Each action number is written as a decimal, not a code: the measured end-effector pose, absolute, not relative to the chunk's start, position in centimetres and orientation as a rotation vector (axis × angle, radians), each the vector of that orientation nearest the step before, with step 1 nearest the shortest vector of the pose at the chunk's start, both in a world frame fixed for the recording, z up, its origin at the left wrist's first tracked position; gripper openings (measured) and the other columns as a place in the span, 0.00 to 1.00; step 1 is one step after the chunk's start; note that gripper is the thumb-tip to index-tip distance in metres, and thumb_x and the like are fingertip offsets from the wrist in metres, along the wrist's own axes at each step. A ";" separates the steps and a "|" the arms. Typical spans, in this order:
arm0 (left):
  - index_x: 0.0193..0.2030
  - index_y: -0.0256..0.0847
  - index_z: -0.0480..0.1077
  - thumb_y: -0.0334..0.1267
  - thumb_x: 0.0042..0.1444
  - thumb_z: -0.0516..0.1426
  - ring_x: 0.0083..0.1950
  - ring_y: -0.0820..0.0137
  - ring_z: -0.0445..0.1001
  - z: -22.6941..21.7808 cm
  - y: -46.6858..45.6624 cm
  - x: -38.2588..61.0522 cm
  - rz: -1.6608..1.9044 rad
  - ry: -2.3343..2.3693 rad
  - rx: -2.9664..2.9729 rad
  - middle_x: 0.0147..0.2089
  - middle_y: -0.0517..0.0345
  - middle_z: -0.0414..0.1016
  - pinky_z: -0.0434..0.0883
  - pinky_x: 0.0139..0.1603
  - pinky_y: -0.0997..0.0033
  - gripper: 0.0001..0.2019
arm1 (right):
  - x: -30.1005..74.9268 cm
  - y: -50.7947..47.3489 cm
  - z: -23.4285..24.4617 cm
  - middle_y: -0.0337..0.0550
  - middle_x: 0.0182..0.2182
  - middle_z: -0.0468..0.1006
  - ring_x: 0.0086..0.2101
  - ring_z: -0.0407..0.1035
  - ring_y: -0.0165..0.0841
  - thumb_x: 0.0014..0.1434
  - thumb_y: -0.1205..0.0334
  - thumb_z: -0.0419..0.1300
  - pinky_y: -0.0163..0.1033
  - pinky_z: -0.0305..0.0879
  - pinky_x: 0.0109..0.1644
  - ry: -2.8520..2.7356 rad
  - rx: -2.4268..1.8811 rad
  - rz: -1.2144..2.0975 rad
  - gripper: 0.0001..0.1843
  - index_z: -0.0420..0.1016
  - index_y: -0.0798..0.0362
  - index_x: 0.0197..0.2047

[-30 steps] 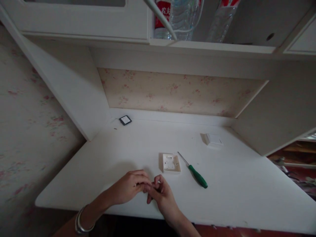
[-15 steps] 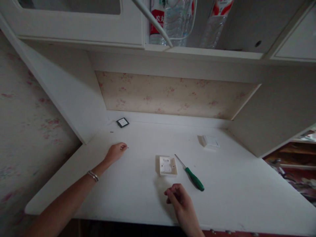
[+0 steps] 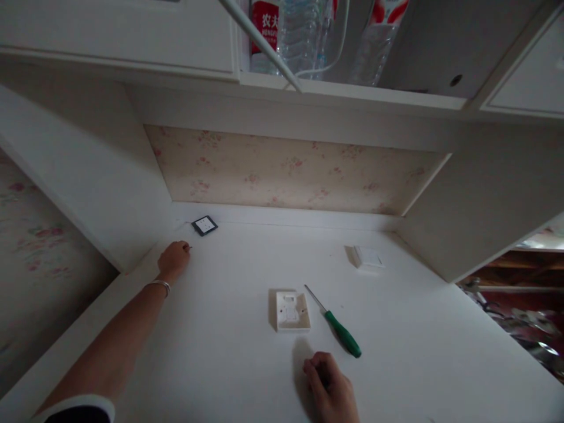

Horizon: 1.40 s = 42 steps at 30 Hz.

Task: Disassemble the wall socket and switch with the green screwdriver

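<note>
Bare hands [image 3: 331, 386], silvery left-wrist bracelet [image 3: 164, 286], dark left sleeve [image 3: 81, 415] with white edge [image 3: 88, 400]

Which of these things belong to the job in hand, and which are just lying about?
Probably in the job:
tiny thin piece, pinched in the left hand
open white box
green-handled screwdriver, beside the box
white square piece

Probably just lying about:
plastic bottles, on the shelf
dark-framed square, less surely, being near the left hand

This looks like a home: floral wallpaper [image 3: 247, 153] beyond the left hand [image 3: 174, 258] and right hand [image 3: 332, 385], a white desk [image 3: 418, 329] beneath them, bottles [image 3: 299, 38] overhead; well rightward, dim shelves [image 3: 506, 276], perhaps cluttered.
</note>
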State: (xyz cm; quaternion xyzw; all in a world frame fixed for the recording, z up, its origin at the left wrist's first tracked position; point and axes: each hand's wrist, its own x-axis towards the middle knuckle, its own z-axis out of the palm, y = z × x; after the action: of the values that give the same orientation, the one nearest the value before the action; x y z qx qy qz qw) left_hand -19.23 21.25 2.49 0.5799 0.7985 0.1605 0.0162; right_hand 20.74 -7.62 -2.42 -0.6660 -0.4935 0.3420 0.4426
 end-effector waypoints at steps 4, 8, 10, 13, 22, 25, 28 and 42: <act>0.47 0.40 0.72 0.39 0.64 0.48 0.46 0.62 0.74 2.6 18.1 -13.2 0.588 2.321 1.981 0.51 0.47 0.72 0.70 0.46 0.65 0.14 | 20.8 -7.5 -2.8 0.35 0.17 0.65 0.19 0.59 0.30 0.56 0.37 0.54 0.34 0.56 0.23 -1.186 -1.653 0.853 0.22 0.63 0.48 0.28; 0.49 0.44 0.71 0.42 0.65 0.50 0.51 0.66 0.71 3.7 9.6 -4.2 0.781 1.380 2.493 0.50 0.52 0.74 0.68 0.54 0.65 0.13 | 20.5 -7.4 -3.0 0.34 0.16 0.64 0.18 0.57 0.30 0.55 0.36 0.54 0.34 0.53 0.21 -1.201 -1.670 0.817 0.23 0.63 0.48 0.28; 0.54 0.47 0.69 0.45 0.62 0.54 0.56 0.62 0.68 4.4 5.3 -0.5 0.685 1.018 2.648 0.55 0.51 0.72 0.65 0.57 0.60 0.15 | 20.4 -7.4 -3.0 0.34 0.17 0.63 0.18 0.56 0.30 0.55 0.36 0.54 0.34 0.52 0.21 -1.229 -1.681 0.802 0.23 0.64 0.48 0.28; 0.59 0.47 0.65 0.53 0.57 0.57 0.61 0.57 0.64 4.6 2.0 2.6 0.554 0.777 2.766 0.61 0.51 0.67 0.61 0.61 0.53 0.25 | 20.5 -7.4 -3.0 0.34 0.17 0.63 0.19 0.56 0.30 0.56 0.37 0.54 0.34 0.52 0.23 -1.253 -1.664 0.802 0.22 0.64 0.49 0.28; 0.51 0.45 0.73 0.26 0.61 0.50 0.51 0.64 0.74 -0.4 9.9 -3.4 0.508 0.988 2.911 0.49 0.52 0.77 0.69 0.55 0.60 0.17 | 21.0 -7.7 -3.7 0.33 0.17 0.60 0.18 0.54 0.29 0.58 0.40 0.53 0.34 0.49 0.22 -1.222 -1.635 0.852 0.21 0.62 0.49 0.28; 0.54 0.45 0.72 0.23 0.59 0.47 0.56 0.62 0.72 -0.5 14.4 -7.4 0.413 1.280 2.840 0.55 0.51 0.75 0.66 0.59 0.58 0.22 | 20.9 -7.6 -3.9 0.32 0.16 0.58 0.18 0.53 0.28 0.58 0.40 0.54 0.34 0.48 0.22 -1.242 -1.640 0.827 0.20 0.63 0.49 0.28; 0.62 0.44 0.65 0.18 0.54 0.44 0.60 0.66 0.68 -0.1 18.8 -10.8 0.290 1.565 2.750 0.61 0.53 0.69 0.62 0.63 0.62 0.31 | 20.8 -7.5 -4.1 0.32 0.16 0.57 0.17 0.52 0.28 0.57 0.40 0.54 0.34 0.48 0.21 -1.240 -1.658 0.800 0.21 0.63 0.49 0.28; 0.61 0.26 0.61 0.22 0.53 0.45 0.64 0.54 0.61 0.7 28.2 -14.5 0.328 1.985 2.736 0.62 0.35 0.64 0.59 0.62 0.54 0.27 | 20.4 -7.3 -3.8 0.31 0.16 0.57 0.18 0.51 0.27 0.56 0.43 0.57 0.34 0.46 0.22 -1.131 -1.603 0.844 0.19 0.64 0.50 0.27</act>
State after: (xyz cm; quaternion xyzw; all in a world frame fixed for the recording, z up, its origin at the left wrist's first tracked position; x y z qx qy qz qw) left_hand -14.47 28.16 0.67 0.7992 0.5797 0.0958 -0.1267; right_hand 20.41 -7.30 -3.84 -0.6577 -0.4640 0.3464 0.4818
